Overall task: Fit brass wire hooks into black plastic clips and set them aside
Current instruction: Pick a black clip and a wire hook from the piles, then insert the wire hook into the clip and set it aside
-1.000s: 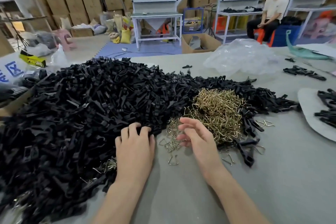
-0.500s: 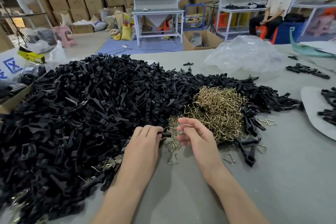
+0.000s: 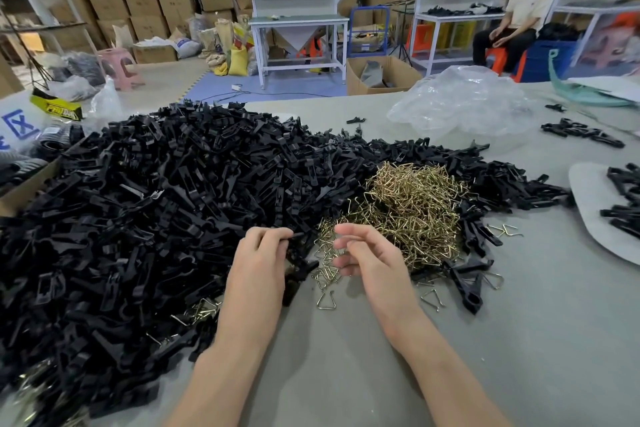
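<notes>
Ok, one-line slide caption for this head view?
Left hand pinches a black plastic clip beside the clip heap; right hand hovers at the brass wire hook pile.

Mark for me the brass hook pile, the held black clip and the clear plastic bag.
brass hook pile [image 3: 412, 208]: head view, middle of the heap.
held black clip [image 3: 296, 235]: head view, its exposed tip.
clear plastic bag [image 3: 464, 107]: head view, crumpled middle.

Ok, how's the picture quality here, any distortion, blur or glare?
Head view: wide-angle bending tilts the far workbench; light is soft, faint shadows on the table; mild glints on the brass hook pile and plastic bag; the left hand pinching a black clip and the right hand are sharp.
</notes>
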Demonstrator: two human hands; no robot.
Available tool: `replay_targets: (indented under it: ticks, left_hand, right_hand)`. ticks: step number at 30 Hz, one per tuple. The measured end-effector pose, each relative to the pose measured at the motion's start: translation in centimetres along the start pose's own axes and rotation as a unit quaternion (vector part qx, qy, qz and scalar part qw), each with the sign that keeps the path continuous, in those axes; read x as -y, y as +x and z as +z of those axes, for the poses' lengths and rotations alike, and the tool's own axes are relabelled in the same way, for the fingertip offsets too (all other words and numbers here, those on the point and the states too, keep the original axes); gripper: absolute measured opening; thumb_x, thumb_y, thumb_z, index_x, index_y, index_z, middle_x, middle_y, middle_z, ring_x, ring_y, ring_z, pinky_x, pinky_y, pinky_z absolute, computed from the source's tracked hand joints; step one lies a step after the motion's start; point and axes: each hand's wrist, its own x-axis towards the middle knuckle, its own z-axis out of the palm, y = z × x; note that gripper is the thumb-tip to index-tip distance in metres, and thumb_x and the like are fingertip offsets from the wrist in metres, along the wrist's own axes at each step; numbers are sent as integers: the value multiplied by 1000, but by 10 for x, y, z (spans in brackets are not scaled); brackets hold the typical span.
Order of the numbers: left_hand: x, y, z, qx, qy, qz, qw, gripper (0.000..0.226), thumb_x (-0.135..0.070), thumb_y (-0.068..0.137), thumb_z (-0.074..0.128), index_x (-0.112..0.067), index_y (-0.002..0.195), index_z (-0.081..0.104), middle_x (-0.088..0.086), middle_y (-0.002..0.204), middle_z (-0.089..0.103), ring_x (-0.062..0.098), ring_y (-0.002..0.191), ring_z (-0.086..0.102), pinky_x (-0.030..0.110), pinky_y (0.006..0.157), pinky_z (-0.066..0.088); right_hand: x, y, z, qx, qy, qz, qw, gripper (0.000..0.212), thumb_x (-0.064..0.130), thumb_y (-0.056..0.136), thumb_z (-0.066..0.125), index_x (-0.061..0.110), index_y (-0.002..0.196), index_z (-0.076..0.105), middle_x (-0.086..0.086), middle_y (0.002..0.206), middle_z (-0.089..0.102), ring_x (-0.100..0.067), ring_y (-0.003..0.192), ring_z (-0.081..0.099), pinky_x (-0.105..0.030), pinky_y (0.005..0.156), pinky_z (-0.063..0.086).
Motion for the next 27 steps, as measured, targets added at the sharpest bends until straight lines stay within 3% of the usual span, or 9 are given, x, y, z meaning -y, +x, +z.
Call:
replay_targets:
  ticks: [3,7,10,13,16,18,23,25,27]
  left_hand:
    - [-6,1,-5,-77,-99,-51,991,19,-24,101,52,-22,114,66,-14,106,60,3,97,59,13,86,44]
    - [-23,0,-5,-100,-262,-165,946,14,-26,99,60,-36,104,68,-14,97,70,1,84,62,14,77,47]
    - [-36,-4,0,-88,-315,-195,925,15,-24,98,62,-37,100,69,-23,94,70,-5,84,63,7,73,47]
    - [-44,-9,7,-73,-335,-201,918,17,-19,98,61,-35,98,68,-24,90,70,-6,76,63,6,65,46]
    - [-48,-10,9,-78,-338,-210,914,19,-18,99,60,-37,99,66,-26,94,69,-5,86,64,11,73,49]
    - [-49,-10,8,-81,-331,-210,916,20,-21,100,58,-39,102,64,-25,95,68,-4,88,65,10,72,49]
    - [-47,-12,5,-79,-316,-194,925,20,-30,103,49,-41,108,65,-17,88,69,-1,79,64,12,70,49]
    - [-47,-12,5,-46,-371,-213,903,23,-30,103,49,-35,101,71,-13,81,70,2,69,62,15,65,50]
    - [-50,-11,5,11,-467,-260,845,26,-36,98,53,-27,91,77,-5,73,67,8,62,58,21,59,51]
  right_hand:
    - [1,-1,-1,10,2,-5,1000,29,2,101,49,18,105,73,0,91,71,-14,77,66,-22,70,54]
    - [2,-6,4,72,1,-8,997,25,7,101,56,21,114,72,-4,103,74,-15,80,69,-27,74,57]
    - [-1,-12,13,111,-61,-23,992,26,16,99,63,23,124,68,0,107,73,-10,80,70,-24,70,57]
    - [-5,-14,16,89,-116,-48,988,28,22,97,66,24,125,67,2,114,70,-6,74,68,-20,67,54]
    - [-5,-13,14,92,-116,-50,988,19,25,97,67,27,115,70,6,99,75,-7,70,67,-20,66,54]
    - [-5,-12,14,99,-85,-42,991,14,23,98,66,23,111,71,6,93,76,-7,76,69,-21,68,54]
    - [0,-3,7,42,82,28,995,11,18,98,63,13,107,68,-5,108,76,-22,90,74,-29,71,59]
    - [3,1,1,20,130,40,991,19,20,95,64,7,108,66,-9,109,76,-22,84,74,-28,64,60]
    - [6,2,-3,1,159,44,986,20,20,93,64,6,107,66,-12,104,76,-16,75,73,-25,59,58]
